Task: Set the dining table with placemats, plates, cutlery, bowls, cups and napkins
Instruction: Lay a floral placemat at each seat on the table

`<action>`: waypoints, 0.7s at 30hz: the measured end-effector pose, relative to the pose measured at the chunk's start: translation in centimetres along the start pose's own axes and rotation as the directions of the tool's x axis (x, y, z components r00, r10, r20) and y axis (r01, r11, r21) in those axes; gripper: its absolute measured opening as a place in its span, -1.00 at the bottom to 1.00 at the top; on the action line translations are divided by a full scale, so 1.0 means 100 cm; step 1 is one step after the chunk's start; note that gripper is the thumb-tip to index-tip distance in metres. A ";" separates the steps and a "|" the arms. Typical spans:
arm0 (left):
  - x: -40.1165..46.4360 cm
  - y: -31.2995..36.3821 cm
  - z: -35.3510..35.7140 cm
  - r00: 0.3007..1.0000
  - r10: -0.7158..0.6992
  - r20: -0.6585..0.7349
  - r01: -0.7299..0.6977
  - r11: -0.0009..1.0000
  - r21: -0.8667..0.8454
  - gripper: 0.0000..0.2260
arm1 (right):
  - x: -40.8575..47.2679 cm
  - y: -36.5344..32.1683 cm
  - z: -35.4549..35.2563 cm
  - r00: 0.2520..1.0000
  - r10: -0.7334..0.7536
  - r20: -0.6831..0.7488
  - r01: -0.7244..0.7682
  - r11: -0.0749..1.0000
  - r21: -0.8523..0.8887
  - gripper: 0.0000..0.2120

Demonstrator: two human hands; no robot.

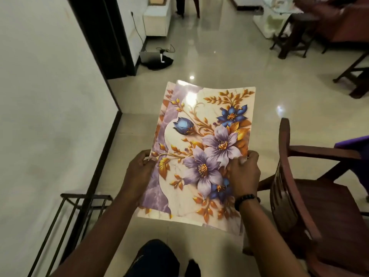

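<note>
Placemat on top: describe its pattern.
Purple and blue flowers with gold leaves on pale marble, on the placemat; head view.

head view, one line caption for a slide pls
Both hands, left and right, hold floral placemats above the floor beside a wooden chair.

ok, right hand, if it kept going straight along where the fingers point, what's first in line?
The right hand grips the placemats with fingers aimed left across them, so the left hand on the opposite edge looks first, though depth is unclear.

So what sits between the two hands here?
In the head view, the floral placemats span the gap between the left hand and the right hand; each hand grips one side edge. It looks like a stack of several.
</note>
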State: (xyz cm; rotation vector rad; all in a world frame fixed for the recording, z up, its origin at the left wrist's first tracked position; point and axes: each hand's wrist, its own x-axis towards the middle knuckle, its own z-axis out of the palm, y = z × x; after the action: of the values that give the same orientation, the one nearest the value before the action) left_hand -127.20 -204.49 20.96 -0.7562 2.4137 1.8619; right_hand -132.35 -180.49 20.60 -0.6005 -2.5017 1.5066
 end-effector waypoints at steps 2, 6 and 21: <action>0.043 0.015 0.013 1.000 0.004 0.019 -0.004 1.000 0.010 -0.72 | 0.035 -0.011 0.015 1.000 0.004 -0.027 -0.004 1.000 0.003 -0.84; 0.153 0.043 0.041 0.994 0.010 0.109 -0.012 1.000 0.019 -0.72 | 0.117 -0.027 0.055 0.993 0.049 -0.106 -0.052 0.998 -0.023 -0.81; 0.455 0.192 0.187 0.874 0.103 0.475 -0.203 0.965 0.164 -0.79 | 0.356 -0.070 0.116 0.838 0.360 -0.409 -0.314 0.933 0.178 -0.82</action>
State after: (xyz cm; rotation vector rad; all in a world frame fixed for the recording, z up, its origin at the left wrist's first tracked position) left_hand -179.85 -200.83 19.85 -0.0832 2.3429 1.5616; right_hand -170.31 -177.90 18.70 -1.2617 -2.0329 1.3951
